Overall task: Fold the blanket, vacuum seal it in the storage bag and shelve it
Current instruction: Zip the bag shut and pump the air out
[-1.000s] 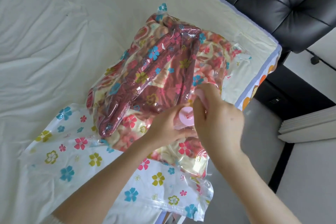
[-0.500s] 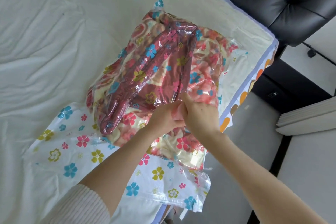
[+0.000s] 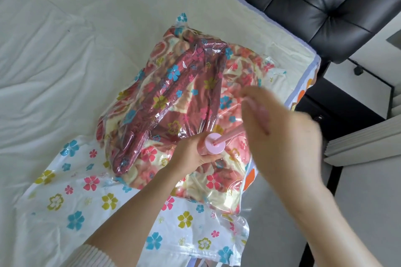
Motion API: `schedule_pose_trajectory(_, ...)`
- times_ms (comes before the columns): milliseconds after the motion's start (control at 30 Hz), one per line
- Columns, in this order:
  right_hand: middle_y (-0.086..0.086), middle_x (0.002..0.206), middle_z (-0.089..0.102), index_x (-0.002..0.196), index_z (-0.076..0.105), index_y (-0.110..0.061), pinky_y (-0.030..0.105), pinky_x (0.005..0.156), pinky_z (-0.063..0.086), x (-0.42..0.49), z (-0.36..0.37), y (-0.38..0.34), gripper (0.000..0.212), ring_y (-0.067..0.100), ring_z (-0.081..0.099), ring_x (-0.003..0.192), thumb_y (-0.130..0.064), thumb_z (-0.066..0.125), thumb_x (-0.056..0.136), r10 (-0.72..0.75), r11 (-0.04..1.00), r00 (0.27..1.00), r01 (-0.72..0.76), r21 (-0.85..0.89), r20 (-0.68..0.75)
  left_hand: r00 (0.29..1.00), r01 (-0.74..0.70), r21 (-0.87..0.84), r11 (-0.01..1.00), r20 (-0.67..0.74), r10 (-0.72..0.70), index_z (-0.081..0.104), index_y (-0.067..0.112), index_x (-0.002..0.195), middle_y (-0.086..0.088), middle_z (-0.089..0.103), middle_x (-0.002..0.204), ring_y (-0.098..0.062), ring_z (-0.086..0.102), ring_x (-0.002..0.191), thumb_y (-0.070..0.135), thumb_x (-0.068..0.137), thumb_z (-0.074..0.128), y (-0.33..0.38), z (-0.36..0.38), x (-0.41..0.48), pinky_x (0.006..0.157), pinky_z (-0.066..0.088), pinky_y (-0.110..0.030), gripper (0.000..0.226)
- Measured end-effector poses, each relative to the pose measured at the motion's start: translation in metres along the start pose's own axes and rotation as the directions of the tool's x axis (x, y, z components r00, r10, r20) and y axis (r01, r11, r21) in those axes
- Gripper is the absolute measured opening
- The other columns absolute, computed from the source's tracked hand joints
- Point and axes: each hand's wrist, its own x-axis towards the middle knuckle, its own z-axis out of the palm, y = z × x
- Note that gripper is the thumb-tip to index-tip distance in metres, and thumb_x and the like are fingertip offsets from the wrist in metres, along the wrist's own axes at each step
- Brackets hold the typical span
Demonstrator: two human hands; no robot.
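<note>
On the white bed sheet (image 3: 54,60) beside a black chair (image 3: 314,6), we steady the pink pump barrel (image 3: 213,146) upright in our left hand (image 3: 191,156) against the flowered storage bag (image 3: 121,208) holding the folded blanket (image 3: 173,102), while our blurred right hand (image 3: 280,128) grips the raised plunger handle (image 3: 253,106), presumably drawing air out.

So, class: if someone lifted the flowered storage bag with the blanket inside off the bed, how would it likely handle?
The storage bag looks creased and tight over the blanket, so it would probably lift as one firm bundle. Its glossy film may be slippery. The empty flat end would likely flop.
</note>
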Motion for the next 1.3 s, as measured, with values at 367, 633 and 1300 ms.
schedule_pose_trajectory(367,0.006,0.055,0.056,0.11,0.06,-0.021,0.024,0.045,0.026,0.008,0.011,0.003,0.018,0.033,0.046,0.048,-0.025,0.048,0.097,0.024,0.99,0.998,-0.015,-0.142,0.06,0.997,0.064,-0.054,0.996,0.035,-0.062,0.066,0.021,0.107,0.021,0.067,0.081,0.01,0.059,0.078,0.025,0.07,0.082,-0.002,-0.001,0.004,0.068,0.044,-0.005,0.041)
schedule_pose_trajectory(633,-0.005,0.041,0.018,0.088,0.053,-0.009,0.019,0.043,0.009,-0.015,0.054,0.019,0.008,0.019,0.019,0.032,-0.014,0.049,0.091,0.095,0.971,0.934,-0.011,-0.237,0.344,0.996,0.078,-0.05,0.996,0.047,-0.076,0.065,0.014,0.091,0.012,0.058,0.06,0.006,0.051,0.065,0.012,0.071,0.08,0.003,0.002,0.001,0.059,0.035,0.0,0.025)
schedule_pose_trajectory(1300,-0.003,0.048,0.03,0.108,0.054,-0.012,0.026,0.042,0.014,-0.035,0.081,0.019,0.022,0.019,0.028,0.041,-0.016,0.035,0.097,0.097,0.975,0.912,-0.007,-0.221,0.399,0.998,0.053,0.006,0.999,0.039,-0.053,0.062,0.015,0.083,0.006,0.051,0.056,-0.012,0.05,0.061,0.008,0.072,0.075,0.008,0.003,-0.001,0.058,0.033,-0.013,0.018)
